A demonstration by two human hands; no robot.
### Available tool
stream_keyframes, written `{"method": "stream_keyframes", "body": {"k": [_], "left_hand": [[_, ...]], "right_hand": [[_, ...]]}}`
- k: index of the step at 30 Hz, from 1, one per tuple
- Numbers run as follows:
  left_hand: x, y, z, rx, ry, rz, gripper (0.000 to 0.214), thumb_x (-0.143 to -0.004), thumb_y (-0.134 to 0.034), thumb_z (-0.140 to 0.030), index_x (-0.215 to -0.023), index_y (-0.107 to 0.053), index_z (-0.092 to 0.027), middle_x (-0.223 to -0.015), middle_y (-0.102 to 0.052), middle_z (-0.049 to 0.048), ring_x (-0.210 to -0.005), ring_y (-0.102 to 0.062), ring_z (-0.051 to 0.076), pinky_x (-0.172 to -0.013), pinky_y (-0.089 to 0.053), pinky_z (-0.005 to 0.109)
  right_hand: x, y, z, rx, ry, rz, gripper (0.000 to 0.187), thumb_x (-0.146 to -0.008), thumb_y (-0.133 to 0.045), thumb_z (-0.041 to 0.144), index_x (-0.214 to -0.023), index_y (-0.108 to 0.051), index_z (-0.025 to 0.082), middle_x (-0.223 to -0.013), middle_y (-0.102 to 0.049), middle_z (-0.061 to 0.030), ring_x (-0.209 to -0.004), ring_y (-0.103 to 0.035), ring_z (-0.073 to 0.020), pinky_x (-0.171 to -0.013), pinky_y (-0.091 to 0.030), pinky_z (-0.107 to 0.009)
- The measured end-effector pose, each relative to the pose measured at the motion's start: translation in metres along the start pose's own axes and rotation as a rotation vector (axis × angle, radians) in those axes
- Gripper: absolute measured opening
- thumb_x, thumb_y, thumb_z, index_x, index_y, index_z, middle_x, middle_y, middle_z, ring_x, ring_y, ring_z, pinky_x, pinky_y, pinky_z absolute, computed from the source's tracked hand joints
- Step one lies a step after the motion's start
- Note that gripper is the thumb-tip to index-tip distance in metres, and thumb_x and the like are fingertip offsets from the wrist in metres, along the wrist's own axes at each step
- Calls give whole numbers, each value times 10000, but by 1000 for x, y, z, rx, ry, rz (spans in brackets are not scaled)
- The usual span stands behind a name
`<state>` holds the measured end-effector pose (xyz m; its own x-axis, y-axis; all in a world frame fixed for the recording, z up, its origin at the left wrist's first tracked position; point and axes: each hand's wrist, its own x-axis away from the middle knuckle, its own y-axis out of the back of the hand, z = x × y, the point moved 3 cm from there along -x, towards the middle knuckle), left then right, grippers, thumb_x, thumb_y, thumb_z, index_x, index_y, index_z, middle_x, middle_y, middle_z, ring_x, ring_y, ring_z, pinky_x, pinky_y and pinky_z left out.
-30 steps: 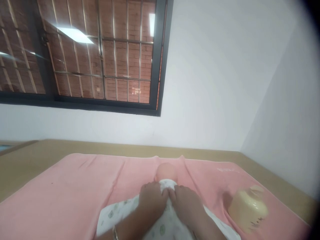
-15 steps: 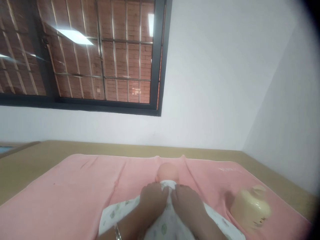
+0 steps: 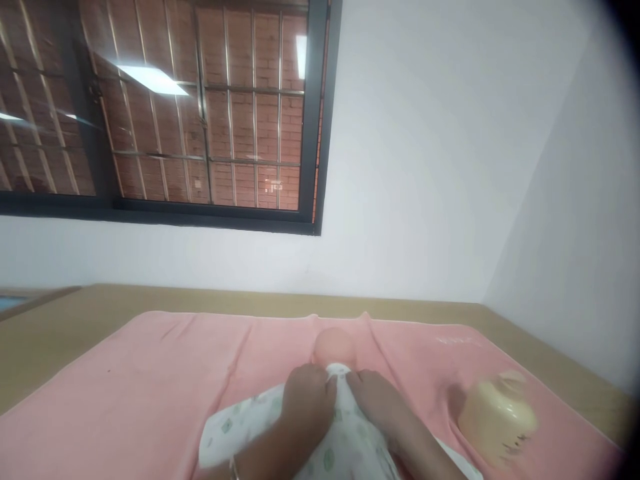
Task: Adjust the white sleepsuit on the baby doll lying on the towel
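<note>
A baby doll lies on a pink blanket, its bald head pointing away from me. White clothing with a green leafy print covers its body, sleeves spread to both sides. My left hand, with a bracelet at the wrist, is closed on the cloth just below the neck. Beside it, my right hand pinches the other side of the same neckline. A small gap of cloth shows between the two hands. The fingertips are partly hidden by my knuckles, and the doll's face cannot be made out.
The pink blanket covers most of a wooden table. To the right stands a cream-coloured rounded container with dark markings. A white wall and a barred window rise behind the table.
My hands have drawn slightly apart at the neckline, the right one shifting a little to the right. More of the printed cloth shows between them. The view has tilted slightly.
</note>
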<state>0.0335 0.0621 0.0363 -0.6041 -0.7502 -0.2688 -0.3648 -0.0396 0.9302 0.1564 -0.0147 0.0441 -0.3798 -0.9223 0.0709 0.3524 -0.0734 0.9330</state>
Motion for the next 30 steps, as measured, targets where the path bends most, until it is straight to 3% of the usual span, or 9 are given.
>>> {"method": "stream_keyframes", "body": {"k": [3,6,8,11,13,19,24,30], "left_hand": [[0,-2,4,74,81,58,371,-858,-343,-369,-766,-636,-159,-799,-650,94,-768,-577,214,-696,-378,321],[-1,-3,7,136,82,181,501,-890,-250,-460,-756,-634,-167,-761,-654,84,-677,-576,196,-621,-371,299],[-1,-4,5,92,37,155,519,-906,-213,-427,-760,-635,-163,-775,-654,91,-709,-578,203,-653,-378,311],[0,-5,1,1,-31,26,441,-902,-243,-317,-778,-636,-159,-825,-648,103,-817,-570,222,-758,-375,340],[1,-4,0,12,-26,-24,392,-891,-278,-302,-796,-632,-162,-842,-644,99,-835,-564,220,-769,-374,339],[1,-5,5,90,11,120,507,-914,-217,-392,-712,-618,-158,-728,-639,83,-679,-564,183,-646,-369,302],[2,-4,4,120,-14,-41,359,-883,-334,-352,-832,-641,-173,-866,-653,85,-861,-562,207,-788,-375,324],[2,0,4,51,26,147,523,-910,-212,-436,-751,-636,-176,-746,-651,84,-694,-578,215,-655,-376,336]], "right_hand": [[0,-3,1,65,5,-59,487,-925,-207,334,-877,-659,157,-893,-656,-137,-827,-604,-236,-680,-401,-319],[2,-3,6,199,22,-186,435,-916,-256,315,-851,-650,142,-851,-643,-154,-819,-599,-252,-689,-400,-337],[0,-3,4,204,41,-157,423,-915,-261,307,-869,-648,142,-876,-644,-152,-825,-602,-253,-683,-404,-337],[-3,-4,-2,100,27,-53,488,-933,-199,330,-892,-652,152,-910,-652,-138,-820,-613,-239,-663,-414,-323],[-3,-3,-1,102,22,-56,488,-932,-200,326,-878,-654,155,-893,-653,-136,-796,-615,-237,-647,-414,-321],[4,0,11,198,-7,-176,441,-911,-261,316,-819,-661,153,-826,-652,-141,-775,-614,-256,-651,-408,-335],[4,6,4,-15,-25,-61,531,-935,-193,378,-883,-666,142,-915,-665,-146,-797,-619,-217,-657,-407,-294],[13,13,16,101,-5,-87,392,-899,-325,337,-830,-669,162,-844,-667,-129,-762,-614,-219,-655,-393,-297]]}}
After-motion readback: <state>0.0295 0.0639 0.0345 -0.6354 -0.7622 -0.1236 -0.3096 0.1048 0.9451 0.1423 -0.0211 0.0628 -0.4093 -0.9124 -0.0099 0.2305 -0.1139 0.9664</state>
